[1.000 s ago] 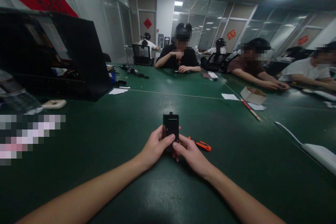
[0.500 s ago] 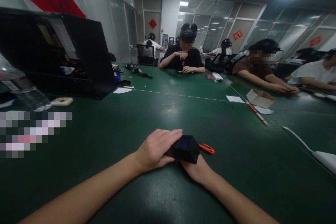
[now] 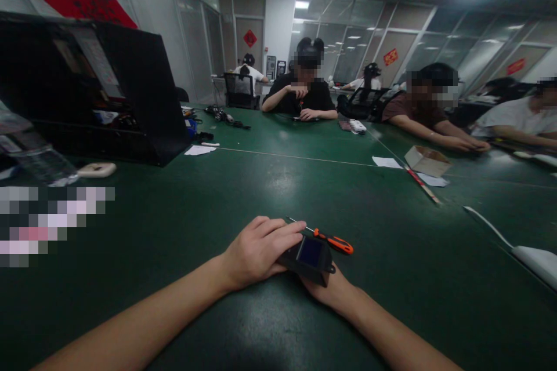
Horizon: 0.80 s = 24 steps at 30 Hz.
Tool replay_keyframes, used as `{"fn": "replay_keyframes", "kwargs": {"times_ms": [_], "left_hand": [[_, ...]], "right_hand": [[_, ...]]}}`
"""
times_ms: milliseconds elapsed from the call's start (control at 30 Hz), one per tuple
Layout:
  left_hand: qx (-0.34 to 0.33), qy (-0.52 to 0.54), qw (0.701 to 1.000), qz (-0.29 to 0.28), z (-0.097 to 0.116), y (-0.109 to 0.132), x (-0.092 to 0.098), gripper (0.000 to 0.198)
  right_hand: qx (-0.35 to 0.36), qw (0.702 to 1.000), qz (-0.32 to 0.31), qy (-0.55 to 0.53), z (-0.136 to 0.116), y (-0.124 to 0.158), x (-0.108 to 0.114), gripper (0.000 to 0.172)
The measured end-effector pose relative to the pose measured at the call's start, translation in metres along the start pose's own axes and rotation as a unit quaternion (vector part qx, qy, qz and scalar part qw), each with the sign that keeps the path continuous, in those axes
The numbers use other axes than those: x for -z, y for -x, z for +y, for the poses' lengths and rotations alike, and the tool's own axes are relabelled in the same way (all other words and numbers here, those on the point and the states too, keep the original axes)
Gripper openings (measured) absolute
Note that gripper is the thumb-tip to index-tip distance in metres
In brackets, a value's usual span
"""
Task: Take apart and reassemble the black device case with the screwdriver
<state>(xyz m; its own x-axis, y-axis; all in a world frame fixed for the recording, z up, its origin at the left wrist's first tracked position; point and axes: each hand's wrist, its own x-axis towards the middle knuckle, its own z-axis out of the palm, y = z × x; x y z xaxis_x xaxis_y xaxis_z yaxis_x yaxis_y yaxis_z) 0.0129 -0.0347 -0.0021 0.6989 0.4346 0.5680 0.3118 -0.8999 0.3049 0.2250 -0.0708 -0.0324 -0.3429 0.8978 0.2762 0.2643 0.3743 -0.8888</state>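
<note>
Between my two hands is a small black box-shaped device (image 3: 310, 252) with a dark screen on its upper face and a small tab at its right end. My left hand (image 3: 261, 246) lies over its left end, fingers across the top and thumb at the near side. Beneath the device, my right hand (image 3: 326, 290) supports it from the right; its fingers are hidden. A screwdriver (image 3: 335, 240) with an orange and black handle lies on the green table just beyond the device, its thin shaft pointing left past my left fingertips.
At left stand a large black open case (image 3: 143, 98) and a clear plastic bottle (image 3: 39, 151). A small cardboard box (image 3: 427, 161), papers and a red-and-wood stick (image 3: 422, 185) lie at right. A white object (image 3: 537, 261) is near the right edge. Other people sit around the table (image 3: 209, 197).
The device has tilted so its screen faces me more, and its right end has dipped slightly. More of the screwdriver, including its shaft, now shows. The view has shifted slightly.
</note>
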Motion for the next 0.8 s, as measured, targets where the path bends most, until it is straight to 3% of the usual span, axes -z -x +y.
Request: {"fn": "replay_keyframes", "kwargs": {"times_ms": [67, 133, 200, 267, 467, 600, 667, 800], "left_hand": [[0.029, 0.05, 0.998, 0.034, 0.001, 0.0, -0.002, 0.054], [0.115, 0.122, 0.983, 0.077, 0.003, 0.0, -0.005, 0.06], [0.211, 0.203, 0.951, 0.106, 0.004, -0.002, -0.008, 0.055], [0.265, 0.277, 0.917, 0.107, 0.005, -0.005, -0.01, 0.048], [0.297, 0.453, 0.836, 0.086, 0.003, -0.015, -0.013, 0.047], [0.299, 0.5, 0.808, 0.082, 0.0, -0.018, -0.015, 0.047], [0.304, 0.518, 0.796, 0.079, 0.0, -0.019, -0.017, 0.045], [0.326, 0.574, 0.746, 0.085, -0.003, -0.02, -0.019, 0.039]], "right_hand": [[0.019, 0.999, 0.001, 0.03, -0.015, -0.007, -0.002, 0.017], [0.0, 0.999, -0.014, 0.051, -0.029, -0.012, -0.003, 0.024], [-0.02, 0.997, -0.023, 0.067, -0.038, -0.014, -0.003, 0.031], [-0.027, 0.996, -0.02, 0.083, -0.042, -0.015, -0.003, 0.034], [-0.065, 0.993, 0.011, 0.097, -0.038, -0.014, -0.006, 0.043], [-0.026, 0.981, 0.0, 0.193, -0.044, -0.017, 0.01, 0.039], [0.002, 0.95, -0.031, 0.311, -0.052, -0.019, 0.028, 0.03], [-0.052, 0.83, -0.018, 0.555, -0.061, -0.018, 0.065, 0.036]]}}
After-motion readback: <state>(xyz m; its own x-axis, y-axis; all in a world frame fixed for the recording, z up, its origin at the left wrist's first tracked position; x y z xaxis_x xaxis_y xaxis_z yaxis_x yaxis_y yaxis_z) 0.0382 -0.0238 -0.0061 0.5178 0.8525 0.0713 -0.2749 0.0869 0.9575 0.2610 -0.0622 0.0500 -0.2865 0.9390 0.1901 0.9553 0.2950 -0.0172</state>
